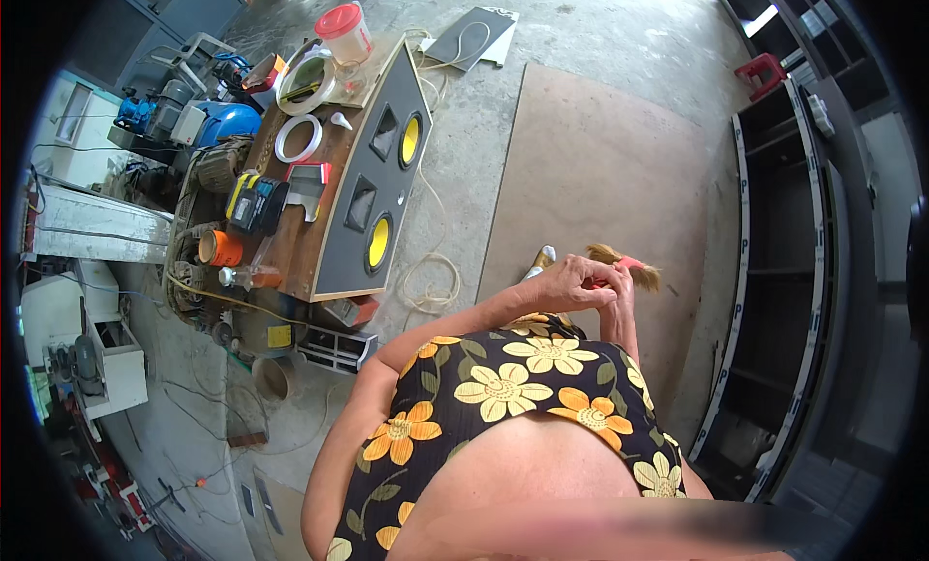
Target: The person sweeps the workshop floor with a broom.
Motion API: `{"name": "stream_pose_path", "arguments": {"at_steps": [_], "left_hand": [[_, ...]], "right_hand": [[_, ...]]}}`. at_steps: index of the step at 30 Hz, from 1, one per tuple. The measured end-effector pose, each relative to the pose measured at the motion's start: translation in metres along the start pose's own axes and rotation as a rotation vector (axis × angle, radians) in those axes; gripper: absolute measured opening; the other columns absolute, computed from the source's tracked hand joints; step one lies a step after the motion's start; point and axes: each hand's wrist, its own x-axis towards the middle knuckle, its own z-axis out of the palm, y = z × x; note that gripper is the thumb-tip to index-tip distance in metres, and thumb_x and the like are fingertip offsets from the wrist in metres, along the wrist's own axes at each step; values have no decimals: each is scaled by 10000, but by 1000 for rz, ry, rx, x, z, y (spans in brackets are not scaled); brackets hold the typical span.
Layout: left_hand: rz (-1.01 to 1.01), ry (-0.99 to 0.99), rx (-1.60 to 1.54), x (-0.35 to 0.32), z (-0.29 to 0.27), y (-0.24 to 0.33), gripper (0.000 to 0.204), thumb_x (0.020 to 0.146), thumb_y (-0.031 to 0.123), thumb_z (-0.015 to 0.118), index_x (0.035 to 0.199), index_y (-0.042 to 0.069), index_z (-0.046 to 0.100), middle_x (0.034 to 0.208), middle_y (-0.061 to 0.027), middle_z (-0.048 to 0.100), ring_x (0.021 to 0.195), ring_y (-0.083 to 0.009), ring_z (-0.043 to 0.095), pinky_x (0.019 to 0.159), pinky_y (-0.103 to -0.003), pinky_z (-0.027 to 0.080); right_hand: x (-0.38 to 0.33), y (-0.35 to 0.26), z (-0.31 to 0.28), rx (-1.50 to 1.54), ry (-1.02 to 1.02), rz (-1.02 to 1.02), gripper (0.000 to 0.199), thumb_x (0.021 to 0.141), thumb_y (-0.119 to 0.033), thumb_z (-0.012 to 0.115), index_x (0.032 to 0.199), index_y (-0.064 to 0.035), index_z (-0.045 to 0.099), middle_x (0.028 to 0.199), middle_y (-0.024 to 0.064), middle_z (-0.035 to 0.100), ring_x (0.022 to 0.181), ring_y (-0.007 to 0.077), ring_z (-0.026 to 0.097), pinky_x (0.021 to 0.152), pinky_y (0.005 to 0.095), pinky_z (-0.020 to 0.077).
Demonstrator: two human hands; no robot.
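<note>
A broom (602, 254) with straw-coloured bristles and a red band stands out beyond my hands, over the brown sheet on the floor. My right hand (620, 292) is closed around its handle, which is mostly hidden. My left hand (573, 282) meets the right one from the side, with its fingers curled in around a bit of red that seems to be the same handle. Both hands are close together in front of my body, their fingertips partly covering each other. Part of a foot (545, 257) shows below my left hand.
A big brown sheet (590, 155) lies on the concrete floor ahead. To the left lies a speaker cabinet (363, 189) bearing tape rolls, a power-tool battery and a red-lidded tub (344, 34). A loose cable (431, 282) coils beside it. Dark shelving (774, 271) lines the right.
</note>
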Motion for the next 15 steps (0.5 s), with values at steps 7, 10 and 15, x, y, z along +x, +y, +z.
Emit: {"name": "stream_pose_path", "arguments": {"at_steps": [7,10,15], "left_hand": [[-86,24,47,109,-38,-12,211,726,167,571,882,31,612,860,-68,620,759,-67,527,687,-229,434],[-52,94,38,150,-57,-15,213,721,169,568,877,32,613,879,-79,620,759,-87,543,697,-229,442],[-42,173,125,200,-88,-22,226,715,190,585,877,35,609,866,-77,614,775,-128,566,713,-255,457]], "right_hand": [[117,-60,9,14,-6,143,196,830,-238,417,673,-120,426,543,-17,448,450,128,446,441,247,386],[172,-86,23,-10,-54,172,202,831,-246,417,678,-115,429,534,-22,444,430,119,430,410,236,367],[247,-115,45,286,-153,400,217,827,-222,434,643,-106,437,504,-29,426,367,104,377,366,234,342]]}}
